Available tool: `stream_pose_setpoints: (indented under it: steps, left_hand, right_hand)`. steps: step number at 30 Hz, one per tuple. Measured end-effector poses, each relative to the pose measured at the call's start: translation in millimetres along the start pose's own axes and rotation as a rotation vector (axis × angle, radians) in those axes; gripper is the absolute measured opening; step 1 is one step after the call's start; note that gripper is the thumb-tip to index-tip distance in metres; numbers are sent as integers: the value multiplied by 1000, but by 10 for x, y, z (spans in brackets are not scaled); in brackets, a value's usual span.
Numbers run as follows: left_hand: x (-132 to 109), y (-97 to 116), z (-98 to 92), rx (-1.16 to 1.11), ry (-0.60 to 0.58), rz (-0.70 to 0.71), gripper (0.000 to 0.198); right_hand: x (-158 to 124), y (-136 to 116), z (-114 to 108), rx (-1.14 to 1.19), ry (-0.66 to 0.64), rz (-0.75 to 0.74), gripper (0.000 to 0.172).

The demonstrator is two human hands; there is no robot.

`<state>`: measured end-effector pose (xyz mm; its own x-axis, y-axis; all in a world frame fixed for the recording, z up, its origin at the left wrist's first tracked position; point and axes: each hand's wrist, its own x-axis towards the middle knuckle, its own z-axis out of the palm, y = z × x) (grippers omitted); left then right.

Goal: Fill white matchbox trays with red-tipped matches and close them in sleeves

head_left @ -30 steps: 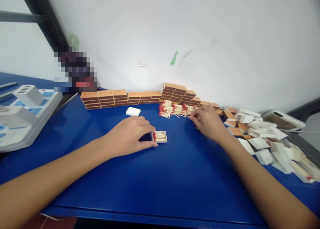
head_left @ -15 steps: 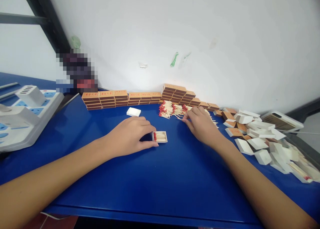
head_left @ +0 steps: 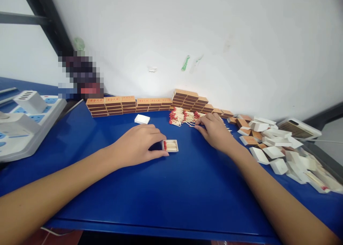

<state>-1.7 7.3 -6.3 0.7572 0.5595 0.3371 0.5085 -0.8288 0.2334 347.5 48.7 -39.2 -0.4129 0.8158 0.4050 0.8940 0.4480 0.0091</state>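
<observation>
My left hand [head_left: 139,145] grips the end of a small white matchbox tray [head_left: 177,150] between thumb and fingers. Red-headed matches [head_left: 171,145] lie side by side in the tray, heads toward my left hand. At the front edge of a loose match pile [head_left: 177,116], my right hand [head_left: 213,129] has thumb and forefinger pinched on a match [head_left: 190,125]; its far end sticks out to the left. Part of the pile is hidden behind that hand. A white tray [head_left: 142,119] lies on the blue table behind my left hand.
Brown matchboxes [head_left: 114,105] stand stacked along the wall, with a taller stack [head_left: 184,98] behind the matches. Jumbled white trays and brown sleeves [head_left: 276,141] lie at the right. A power strip [head_left: 40,130] with plugged-in adapters sits at the left.
The whole view has shifted slightly. Both hands keep nearly the same places, the left on the tray and the right at the match pile.
</observation>
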Motion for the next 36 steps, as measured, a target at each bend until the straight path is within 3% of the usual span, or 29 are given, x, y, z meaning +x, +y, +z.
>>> stream_pose_setpoints:
  steps: [12,24,29,36]
  left_hand:
    - [-14,7,-14,9,-4,-7,35]
    - [-19,-23,10,-2,8,11,34]
    - [-22,-18,1,-3,-3,3,34]
    - [-9,-43,19,-16,-24,-20,35]
  right_hand:
    - [-15,32,-103,-63,-62,-18,28]
    - [-90,-15,-367,53,18,39,24]
    - [-90,-218,-524,307,-52,109,27]
    - [-119,-678,-565,484,-227,-10,21]
